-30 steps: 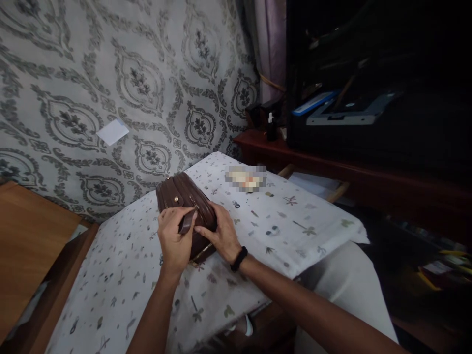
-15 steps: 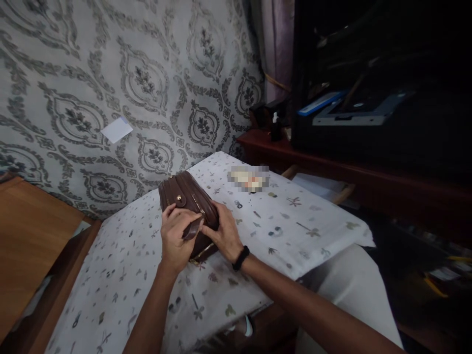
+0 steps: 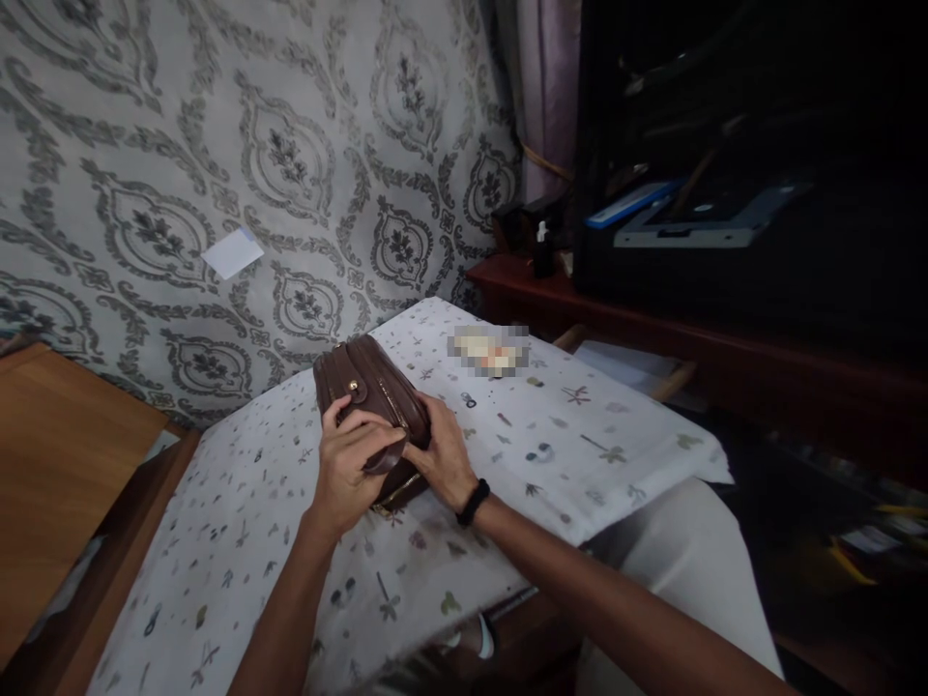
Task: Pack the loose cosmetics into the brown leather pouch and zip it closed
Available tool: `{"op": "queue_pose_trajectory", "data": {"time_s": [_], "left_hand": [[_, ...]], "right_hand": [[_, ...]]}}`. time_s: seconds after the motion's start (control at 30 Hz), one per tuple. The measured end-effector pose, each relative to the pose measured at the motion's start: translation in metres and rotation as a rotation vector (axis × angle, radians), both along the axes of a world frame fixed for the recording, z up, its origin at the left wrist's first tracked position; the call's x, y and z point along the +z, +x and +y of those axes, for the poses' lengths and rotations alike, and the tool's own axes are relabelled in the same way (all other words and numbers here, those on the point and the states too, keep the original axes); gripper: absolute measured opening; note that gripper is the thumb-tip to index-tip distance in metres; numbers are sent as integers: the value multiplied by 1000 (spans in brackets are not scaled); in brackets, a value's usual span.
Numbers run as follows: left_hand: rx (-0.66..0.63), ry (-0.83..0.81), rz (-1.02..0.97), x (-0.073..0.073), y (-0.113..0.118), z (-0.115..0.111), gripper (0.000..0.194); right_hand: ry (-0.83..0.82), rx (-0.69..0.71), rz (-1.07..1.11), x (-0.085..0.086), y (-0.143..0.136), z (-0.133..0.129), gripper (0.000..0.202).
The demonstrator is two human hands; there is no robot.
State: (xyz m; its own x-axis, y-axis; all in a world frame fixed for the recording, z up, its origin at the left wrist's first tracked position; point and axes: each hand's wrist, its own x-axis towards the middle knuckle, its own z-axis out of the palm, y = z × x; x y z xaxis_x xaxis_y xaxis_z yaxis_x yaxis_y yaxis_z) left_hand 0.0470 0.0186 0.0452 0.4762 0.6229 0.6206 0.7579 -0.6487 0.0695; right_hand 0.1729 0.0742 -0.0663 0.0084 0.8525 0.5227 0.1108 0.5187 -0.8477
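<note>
A dark brown leather bag (image 3: 362, 372) with gold zippers and a round gold stud lies on the patterned white cloth. My left hand (image 3: 353, 464) is closed on a brown leather flap (image 3: 384, 454) at the bag's near part. My right hand (image 3: 444, 452), with a black band at the wrist, grips the bag's right side, its thumb beside the flap and the zipper. The fingertips of my right hand are partly hidden behind the bag.
A blurred yellowish item (image 3: 489, 350) lies on the cloth-covered table (image 3: 572, 440) behind the bag. At the right are an open drawer (image 3: 671, 379) and a dark red cabinet (image 3: 522, 280) bearing a small bottle (image 3: 541, 251). A wooden panel (image 3: 65, 464) stands at the left.
My left hand has shifted slightly with the flap, its fingers now reaching a little further across the zipper. My right hand keeps its place on the bag's side.
</note>
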Motion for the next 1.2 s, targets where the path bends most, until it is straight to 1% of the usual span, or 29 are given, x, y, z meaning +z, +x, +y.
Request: {"op": "queue_pose_trajectory", "data": {"time_s": [0.13, 0.23, 0.33, 0.4, 0.47, 0.57, 0.63, 0.67, 0.73, 0.8, 0.9, 0.97, 1.07, 1.2], "left_hand": [[-54, -8, 67, 0, -2, -1, 12], [-66, -2, 110, -2, -2, -2, 12], [-39, 9, 129, -5, -1, -5, 12], [4, 44, 105, -6, -3, -9, 16], [77, 104, 35, -7, -8, -13, 24], [251, 171, -106, -7, -21, -18, 35], [341, 164, -189, -8, -31, -20, 31], [360, 152, -220, -9, -35, -20, 26], [361, 130, -257, -11, -40, -20, 20], [363, 127, -270, -12, -40, -19, 20], [385, 136, -281, -11, -34, -18, 21], [382, 144, -317, -10, -29, -17, 17], [352, 109, -481, -8, -26, -14, 11], [274, -65, -772, -11, -30, -8, 12]], "right_hand": [[-16, 1, -2, 0, -1, 0, 62], [-10, 2, -5, 0, -1, 0, 61], [2, -3, 1, 0, 0, 0, 60], [18, 8, 8, -1, 1, 1, 59], [33, 19, 17, -2, 2, 2, 59], [30, 33, 32, -3, 2, 3, 62], [20, 41, 41, -3, 1, 3, 67], [15, 38, 44, -3, -1, 2, 69], [2, 10, 49, -2, -5, 1, 76], [-20, -32, 57, -1, -9, -1, 82], [-48, -71, 58, 2, -14, -4, 92], [-72, -83, 44, 4, -15, -6, 96], [-109, -85, 35, 6, -14, -7, 96], [-108, -31, 50, 7, -10, -7, 92]]}}
